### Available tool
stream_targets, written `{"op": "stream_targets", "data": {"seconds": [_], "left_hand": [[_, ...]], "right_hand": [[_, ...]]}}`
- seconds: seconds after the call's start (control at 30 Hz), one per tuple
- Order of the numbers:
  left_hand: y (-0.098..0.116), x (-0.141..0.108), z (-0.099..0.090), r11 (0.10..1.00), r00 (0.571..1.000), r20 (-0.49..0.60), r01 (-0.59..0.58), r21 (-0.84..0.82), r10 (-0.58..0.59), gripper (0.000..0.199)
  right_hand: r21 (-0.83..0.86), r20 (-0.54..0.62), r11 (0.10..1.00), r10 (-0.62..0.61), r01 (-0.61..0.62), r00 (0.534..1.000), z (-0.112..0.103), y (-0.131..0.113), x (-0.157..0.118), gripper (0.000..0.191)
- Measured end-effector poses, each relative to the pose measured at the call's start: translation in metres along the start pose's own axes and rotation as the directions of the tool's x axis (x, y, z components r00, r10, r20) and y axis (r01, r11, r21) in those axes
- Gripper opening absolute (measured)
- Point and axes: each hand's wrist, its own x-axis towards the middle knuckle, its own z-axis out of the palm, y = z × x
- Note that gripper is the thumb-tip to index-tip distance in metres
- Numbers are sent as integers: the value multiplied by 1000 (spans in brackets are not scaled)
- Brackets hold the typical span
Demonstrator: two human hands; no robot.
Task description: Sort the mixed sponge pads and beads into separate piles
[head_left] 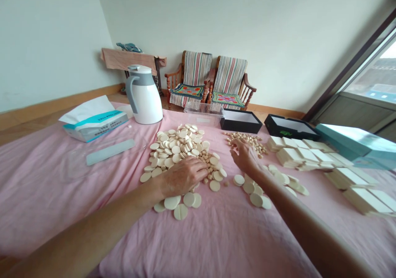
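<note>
A large heap of pale round wooden discs point(175, 149) lies on the pink cloth, with small wooden beads point(204, 159) mixed in at its right side. My left hand point(187, 173) rests over the heap, fingers curled together at the beads; its fingertips and anything between them are hidden. At the near edge of a separate bead pile point(247, 140), my right hand point(245, 156) has its thumb and fingers apart, and nothing shows in it. Below my right wrist are more loose discs point(256, 199), partly covered by the forearm.
Stacks of pale rectangular wooden pieces point(305, 154) stand at right, near a teal box point(359, 144). Two black trays point(241, 126) and a clear plastic container point(202, 115) sit at the back. A white jug point(148, 102) and a tissue pack point(95, 123) stand at left.
</note>
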Motion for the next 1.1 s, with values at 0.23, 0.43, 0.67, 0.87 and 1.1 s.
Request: {"op": "stream_targets", "data": {"seconds": [0.23,0.43,0.67,0.87,1.1], "left_hand": [[0,0,1,1000,1000,11,12,-8,-12,13],[-1,-1,3,1000,1000,21,17,-8,-17,16],[0,0,0,1000,1000,27,7,5,-7,16],[0,0,1,999,999,36,28,-17,-27,12],[-1,0,2,1000,999,28,22,-15,-22,15]], "right_hand": [[167,315,981,-145,96,938,-26,-29,-53,4],[65,349,992,-121,105,929,-29,-36,-60,13],[58,45,995,-89,86,995,-26,-19,-27,16],[143,300,987,-118,77,947,-11,-41,-44,13],[191,221,978,-126,83,967,-1,-38,-50,22]]}}
